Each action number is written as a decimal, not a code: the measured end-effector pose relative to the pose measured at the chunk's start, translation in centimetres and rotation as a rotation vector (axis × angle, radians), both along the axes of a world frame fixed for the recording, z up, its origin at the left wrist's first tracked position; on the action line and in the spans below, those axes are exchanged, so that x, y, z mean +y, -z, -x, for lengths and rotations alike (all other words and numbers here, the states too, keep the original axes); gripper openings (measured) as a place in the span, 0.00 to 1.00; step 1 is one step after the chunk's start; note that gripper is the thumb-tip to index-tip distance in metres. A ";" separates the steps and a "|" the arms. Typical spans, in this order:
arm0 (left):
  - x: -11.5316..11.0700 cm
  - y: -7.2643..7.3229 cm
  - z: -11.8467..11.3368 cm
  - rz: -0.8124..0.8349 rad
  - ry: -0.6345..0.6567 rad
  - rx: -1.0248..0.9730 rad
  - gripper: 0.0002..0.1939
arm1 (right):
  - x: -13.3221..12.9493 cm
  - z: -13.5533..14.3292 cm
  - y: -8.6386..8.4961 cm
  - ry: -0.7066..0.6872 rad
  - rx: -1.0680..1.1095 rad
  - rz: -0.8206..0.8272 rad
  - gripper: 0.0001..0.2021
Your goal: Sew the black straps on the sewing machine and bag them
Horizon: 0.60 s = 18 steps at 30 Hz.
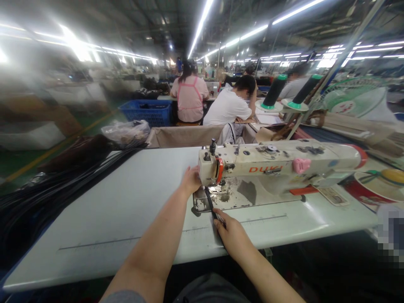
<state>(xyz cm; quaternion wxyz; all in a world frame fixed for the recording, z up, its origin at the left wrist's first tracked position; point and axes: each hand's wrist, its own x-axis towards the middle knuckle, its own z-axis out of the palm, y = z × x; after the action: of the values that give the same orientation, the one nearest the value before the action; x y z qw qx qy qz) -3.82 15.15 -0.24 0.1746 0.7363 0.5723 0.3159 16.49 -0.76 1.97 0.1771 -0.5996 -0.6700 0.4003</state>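
Observation:
A white sewing machine (246, 168) with an orange band on its head stands on the pale table. A narrow black strap (209, 199) runs from beneath the needle area toward me and hangs over the table's front edge. My right hand (233, 235) is closed around the strap, just in front of the machine's metal bed (233, 198). A small shiny piece shows by its fingers, too small to name. My left hand (190, 181) is at the left end of the machine head, close to the strap's far end. Its fingertips are partly hidden behind the head.
Many long black strips (72, 181) lie over the table's left side. Behind the table are a fabric-lined bin (186, 136) and a blue crate (147, 111). Black thread cones (274, 92) stand at back right, near a green fan (350, 99). Two people (190, 94) sit ahead.

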 end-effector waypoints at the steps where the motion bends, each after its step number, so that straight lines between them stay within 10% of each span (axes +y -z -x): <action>1: 0.0 0.0 0.0 0.003 0.000 -0.011 0.18 | 0.0 0.1 0.0 0.004 -0.006 -0.003 0.26; 18: 0.3 0.2 0.1 0.088 -0.103 -0.337 0.11 | 0.3 0.3 1.2 -0.008 -0.031 -0.201 0.23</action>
<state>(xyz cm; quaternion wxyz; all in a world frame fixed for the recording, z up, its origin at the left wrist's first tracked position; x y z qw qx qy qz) -3.89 15.47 -0.42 0.2837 0.6343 0.5854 0.4178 16.24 -0.46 0.74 0.2244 -0.5825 -0.7116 0.3225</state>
